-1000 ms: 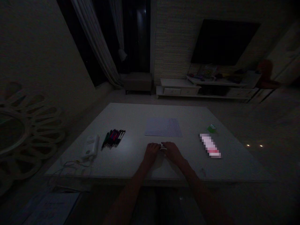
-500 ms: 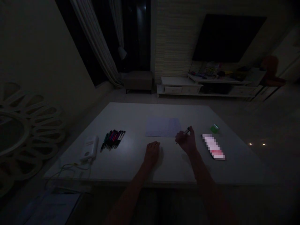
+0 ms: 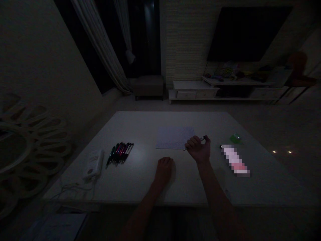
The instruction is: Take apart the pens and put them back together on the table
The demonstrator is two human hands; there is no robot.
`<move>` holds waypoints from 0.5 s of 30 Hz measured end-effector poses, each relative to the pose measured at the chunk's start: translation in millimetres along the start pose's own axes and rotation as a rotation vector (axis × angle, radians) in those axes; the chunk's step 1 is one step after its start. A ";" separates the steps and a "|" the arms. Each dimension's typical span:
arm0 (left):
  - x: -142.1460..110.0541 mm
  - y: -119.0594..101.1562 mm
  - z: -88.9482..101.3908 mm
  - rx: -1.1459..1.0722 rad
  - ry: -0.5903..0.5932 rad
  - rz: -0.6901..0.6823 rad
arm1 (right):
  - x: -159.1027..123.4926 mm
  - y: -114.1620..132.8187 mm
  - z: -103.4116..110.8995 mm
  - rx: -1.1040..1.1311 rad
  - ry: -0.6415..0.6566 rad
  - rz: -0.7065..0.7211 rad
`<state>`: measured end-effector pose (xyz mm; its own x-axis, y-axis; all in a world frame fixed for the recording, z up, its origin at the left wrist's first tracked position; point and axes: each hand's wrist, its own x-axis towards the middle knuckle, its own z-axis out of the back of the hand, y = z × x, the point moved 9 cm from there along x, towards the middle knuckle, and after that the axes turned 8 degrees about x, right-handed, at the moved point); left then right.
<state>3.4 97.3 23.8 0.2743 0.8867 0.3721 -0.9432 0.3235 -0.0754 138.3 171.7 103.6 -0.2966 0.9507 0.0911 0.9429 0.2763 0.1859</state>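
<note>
No words, numbers or brands are legible anywhere. The pink-and-white packet [image 3: 235, 160], lying at 4 o'clock from the sheet of paper [image 3: 174, 138], is showing only coarse pixelation where its print would be. The row of pens [image 3: 120, 154], at 8 o'clock from the paper, is too small and dim to read, and the pen [image 3: 202, 138] in the right hand [image 3: 199, 149] is showing no legible marking either.

the left hand [image 3: 164, 169] seemingly meets the pens [image 3: 120, 154] going leftward.
</note>
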 end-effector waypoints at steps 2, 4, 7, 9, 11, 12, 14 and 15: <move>-0.8 0.2 -1.6 -0.013 0.013 0.000 | 4.4 2.8 1.5 0.009 -0.010 0.002; -2.4 1.8 -2.8 -0.044 0.013 0.007 | 9.8 5.8 4.6 0.010 -0.022 0.005; -2.8 4.6 -4.4 -0.106 0.013 0.017 | 19.6 9.3 10.7 0.007 -0.029 -0.002; 2.5 5.3 -5.2 -0.123 0.015 0.015 | 26.9 11.5 14.9 -0.002 -0.029 -0.008; 14.5 5.2 -5.9 -0.117 0.010 0.004 | 34.7 13.7 18.9 -0.024 -0.031 -0.014; 22.5 4.8 -6.6 -0.114 0.005 -0.010 | 38.8 14.5 20.9 -0.045 -0.035 -0.019; 39.9 4.9 -9.5 -0.111 -0.008 -0.043 | 47.8 16.6 24.9 -0.116 -0.050 -0.025; 47.8 6.0 -12.0 -0.108 -0.015 -0.057 | 52.6 18.0 27.0 -0.168 -0.062 -0.024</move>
<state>13.1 145.6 30.1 0.3230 0.8613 0.3922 -0.9006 0.4071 -0.1524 143.8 230.5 85.4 -0.3038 0.9524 0.0252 0.8955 0.2764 0.3489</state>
